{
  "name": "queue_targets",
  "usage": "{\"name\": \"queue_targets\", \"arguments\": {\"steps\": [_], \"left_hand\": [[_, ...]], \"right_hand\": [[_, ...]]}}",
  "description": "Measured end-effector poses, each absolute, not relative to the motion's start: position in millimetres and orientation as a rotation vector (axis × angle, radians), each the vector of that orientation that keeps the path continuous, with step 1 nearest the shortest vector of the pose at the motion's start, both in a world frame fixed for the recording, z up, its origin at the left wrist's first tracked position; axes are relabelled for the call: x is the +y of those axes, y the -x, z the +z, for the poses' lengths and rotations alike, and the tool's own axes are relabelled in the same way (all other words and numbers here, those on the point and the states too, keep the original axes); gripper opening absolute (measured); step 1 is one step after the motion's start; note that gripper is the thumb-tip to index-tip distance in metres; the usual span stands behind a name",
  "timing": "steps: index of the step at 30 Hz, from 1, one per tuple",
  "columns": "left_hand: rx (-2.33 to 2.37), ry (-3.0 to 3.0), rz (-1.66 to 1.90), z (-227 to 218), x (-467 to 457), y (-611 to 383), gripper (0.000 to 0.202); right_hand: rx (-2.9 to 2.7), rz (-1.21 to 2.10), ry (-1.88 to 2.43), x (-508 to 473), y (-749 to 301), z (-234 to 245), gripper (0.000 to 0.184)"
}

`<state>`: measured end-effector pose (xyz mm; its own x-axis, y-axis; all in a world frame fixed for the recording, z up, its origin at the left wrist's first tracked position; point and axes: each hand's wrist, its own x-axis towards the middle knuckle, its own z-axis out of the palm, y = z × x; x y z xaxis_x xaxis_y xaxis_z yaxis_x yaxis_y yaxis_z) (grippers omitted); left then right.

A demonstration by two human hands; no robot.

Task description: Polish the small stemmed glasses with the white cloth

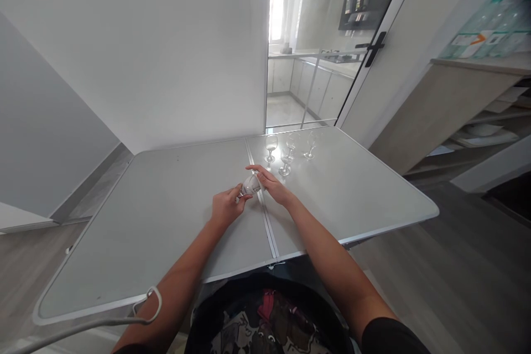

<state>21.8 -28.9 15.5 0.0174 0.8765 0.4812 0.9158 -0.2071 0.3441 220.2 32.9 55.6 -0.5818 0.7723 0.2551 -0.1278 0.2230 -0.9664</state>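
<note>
A clear stemmed wine glass (250, 185) lies tilted between my two hands, just above the folding table (174, 221) near its centre seam. My left hand (229, 204) is closed around the stem and foot end. At the bowl end, my right hand (271, 183) has its fingers closed over the rim. Something whitish shows inside the bowl and by the right fingers; whether it is tissue, cloth or glare I cannot tell. Beyond my right hand several more wine glasses stand upright in a group, the nearest glass (284, 164) close to my fingers.
Behind the table are a white wall (186, 55) and a glazed door with a black handle (374, 48). To the right, a wooden shelf unit (460, 99) carries plastic bottles (485, 33). A pale cable (103, 322) loops at the front left, by my left forearm.
</note>
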Motion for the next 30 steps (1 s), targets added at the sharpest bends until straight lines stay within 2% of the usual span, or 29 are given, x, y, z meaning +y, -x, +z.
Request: {"name": "queue_targets", "arguments": {"steps": [6,19,30], "left_hand": [[-1.903,2.179,-0.963,11.3,-28.4,-21.3,0.038],[-1.854,2.164,-1.017,8.9,-28.1,-23.0,0.037],[-1.985,2.233,-0.993,15.6,-30.1,-26.8,0.039]], "right_hand": [[-1.656,1.52,0.619,30.0,-218.8,57.8,0.052],[-1.587,1.685,0.526,32.7,-220.2,55.3,0.046],[-1.596,1.677,0.578,38.6,-220.3,51.3,0.051]]}}
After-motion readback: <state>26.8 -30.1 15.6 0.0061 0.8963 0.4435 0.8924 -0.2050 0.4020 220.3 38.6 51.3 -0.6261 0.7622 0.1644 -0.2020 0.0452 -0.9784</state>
